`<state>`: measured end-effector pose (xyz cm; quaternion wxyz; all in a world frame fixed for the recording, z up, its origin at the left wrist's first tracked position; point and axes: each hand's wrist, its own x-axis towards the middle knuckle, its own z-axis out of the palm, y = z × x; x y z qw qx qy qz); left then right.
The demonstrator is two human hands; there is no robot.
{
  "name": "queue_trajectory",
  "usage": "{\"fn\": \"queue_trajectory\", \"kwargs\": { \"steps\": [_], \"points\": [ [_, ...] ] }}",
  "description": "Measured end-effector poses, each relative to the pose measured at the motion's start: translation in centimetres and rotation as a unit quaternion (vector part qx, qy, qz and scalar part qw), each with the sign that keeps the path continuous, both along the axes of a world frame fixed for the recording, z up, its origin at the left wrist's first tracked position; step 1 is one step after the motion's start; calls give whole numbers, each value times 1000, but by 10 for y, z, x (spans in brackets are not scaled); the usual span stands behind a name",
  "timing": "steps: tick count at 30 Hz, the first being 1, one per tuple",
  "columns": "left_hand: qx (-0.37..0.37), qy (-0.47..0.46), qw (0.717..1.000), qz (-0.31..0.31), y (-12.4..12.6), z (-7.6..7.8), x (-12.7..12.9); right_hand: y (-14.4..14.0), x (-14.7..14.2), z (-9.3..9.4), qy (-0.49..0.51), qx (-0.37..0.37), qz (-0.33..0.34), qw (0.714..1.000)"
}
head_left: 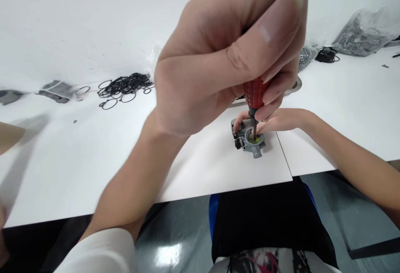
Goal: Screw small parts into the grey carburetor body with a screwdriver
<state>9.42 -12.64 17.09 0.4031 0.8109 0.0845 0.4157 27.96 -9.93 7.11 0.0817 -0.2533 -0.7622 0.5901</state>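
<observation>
My left hand [225, 52] is raised close to the camera and is closed around a screwdriver with a red handle [254, 94]. The screwdriver's thin shaft points straight down into the round opening of a small grey metal part [250, 140], where something yellow-green shows inside. The part rests on the white table [203, 169] near its front edge. My right hand [275, 121] reaches in from the right and holds the part from behind, fingers against its top and side.
A heap of black rubber rings [125, 85] lies at the back left, with grey pieces [56, 90] beyond it. At the back right are clear bags of grey parts [362, 31], more black rings [326, 54] and a metal dish rim [295, 85].
</observation>
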Motion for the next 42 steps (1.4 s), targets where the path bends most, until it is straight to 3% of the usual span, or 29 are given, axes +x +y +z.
{"fn": "queue_trajectory", "kwargs": {
  "steps": [5,11,15,20,24,27,32,34,39,42],
  "points": [
    [-77,-33,996,-12,0,2,-1,-1,0,0,-7,8,-3,1000],
    [-283,-37,958,-8,-8,9,-1,2,1,-1,-4,40,-2,999],
    [-316,-27,948,1,-10,8,-3,3,2,-1,-3,31,5,1000],
    [-392,-44,917,55,-5,0,-12,2,1,1,-12,34,16,999],
    [-309,-46,948,65,-3,-5,-15,2,0,-1,0,24,13,1000],
    [-251,-42,962,94,-7,1,-11,2,1,-2,8,5,13,1000],
    [-326,-76,930,151,-22,17,-3,1,2,-3,-3,17,12,1000],
    [-339,-92,925,147,-24,12,-6,1,2,-4,-1,30,11,999],
    [-320,-109,928,156,-15,-22,-18,2,1,-3,10,42,12,999],
    [-288,-73,944,142,-14,-24,-15,3,1,-2,21,48,21,998]
  ]
}}
